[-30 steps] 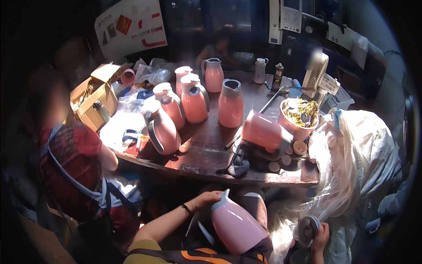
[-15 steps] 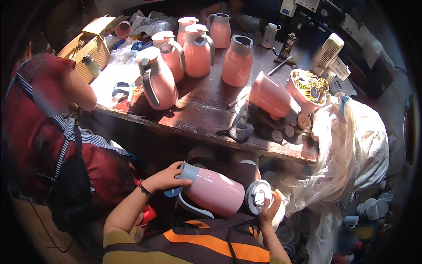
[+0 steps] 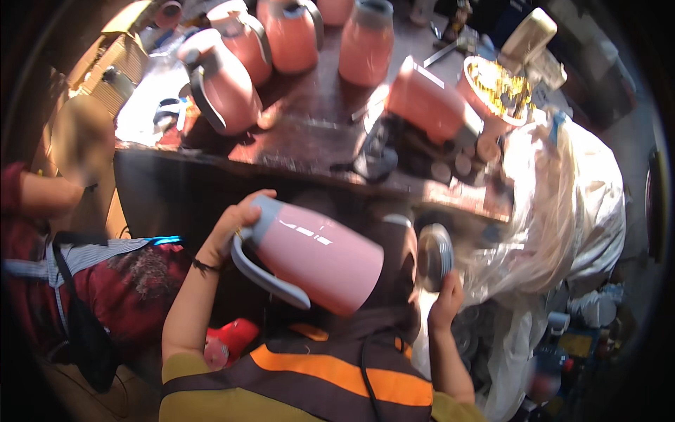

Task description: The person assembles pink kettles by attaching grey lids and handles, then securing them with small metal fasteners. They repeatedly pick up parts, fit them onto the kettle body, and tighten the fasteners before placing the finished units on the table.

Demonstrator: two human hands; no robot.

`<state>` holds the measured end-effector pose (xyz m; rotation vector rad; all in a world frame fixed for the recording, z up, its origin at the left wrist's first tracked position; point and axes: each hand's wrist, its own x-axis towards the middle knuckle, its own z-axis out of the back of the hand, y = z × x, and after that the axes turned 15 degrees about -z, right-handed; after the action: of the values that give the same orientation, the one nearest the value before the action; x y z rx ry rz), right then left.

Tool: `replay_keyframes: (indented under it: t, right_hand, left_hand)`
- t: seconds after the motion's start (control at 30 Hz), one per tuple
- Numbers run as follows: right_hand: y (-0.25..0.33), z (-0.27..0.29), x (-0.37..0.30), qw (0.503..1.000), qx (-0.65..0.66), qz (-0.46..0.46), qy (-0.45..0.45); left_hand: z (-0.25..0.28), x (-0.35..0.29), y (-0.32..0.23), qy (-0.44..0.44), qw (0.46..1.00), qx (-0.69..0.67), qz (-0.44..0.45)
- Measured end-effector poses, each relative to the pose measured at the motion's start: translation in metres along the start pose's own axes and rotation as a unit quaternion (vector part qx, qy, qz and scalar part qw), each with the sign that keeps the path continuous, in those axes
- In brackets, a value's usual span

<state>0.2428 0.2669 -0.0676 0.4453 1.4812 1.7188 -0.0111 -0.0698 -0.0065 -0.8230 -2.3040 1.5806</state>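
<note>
My left hand [image 3: 235, 224] is closed round the grey neck of a pink thermal jug [image 3: 327, 260]. The jug lies tilted above my lap, its neck to the upper left and its base to the lower right. Its grey handle [image 3: 271, 278] hangs along the near side. To the right of the jug's base, my right hand [image 3: 447, 302] grips a round lid [image 3: 434, 257] by its lower edge. The lid is turned nearly edge-on and is apart from the jug. Motion blurs its details.
Several pink jugs [image 3: 292, 39] stand on the dark table [image 3: 309, 144]; another jug [image 3: 432, 102] lies on its side near small round caps [image 3: 489, 148]. A pink container [image 3: 485, 91] holds gold pieces. Large plastic bags [image 3: 562, 183] hang at right. A person in red [image 3: 119, 295] is at left.
My left hand has lifted the jug. My right hand has raised the lid and turned it from face-on to nearly edge-on. The person in red has shifted left, and the view has moved.
</note>
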Motion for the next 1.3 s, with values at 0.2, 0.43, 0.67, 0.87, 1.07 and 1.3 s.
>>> replay_keyframes:
  t: [0.2,0.43,0.67,0.87,1.07,1.3]
  right_hand:
    - [0.067,-0.061,-0.022,0.954,-0.025,0.291,0.064]
    - [0.049,-0.061,-0.014,0.919,-0.02,0.365,0.149]
    - [0.026,-0.094,-0.005,0.943,0.279,-0.061,0.168]
    - [0.05,-0.086,0.016,0.796,0.46,-0.294,0.261]
    - [0.025,-0.065,0.048,0.8,0.43,-0.282,0.311]
    - [0.031,0.035,0.156,0.977,0.181,-0.064,0.089]
  left_hand:
    - [-0.009,-0.009,0.081,-0.161,0.959,-0.224,0.065]
    - [-0.012,-0.012,0.082,-0.188,0.938,-0.256,0.139]
    - [-0.043,-0.008,0.036,-0.12,0.979,0.037,-0.159]
    - [-0.082,-0.003,-0.029,0.006,0.863,0.411,-0.294]
    - [-0.084,-0.005,-0.029,0.12,0.819,0.504,-0.244]
    - [-0.113,0.017,-0.062,0.257,0.757,0.567,-0.199]
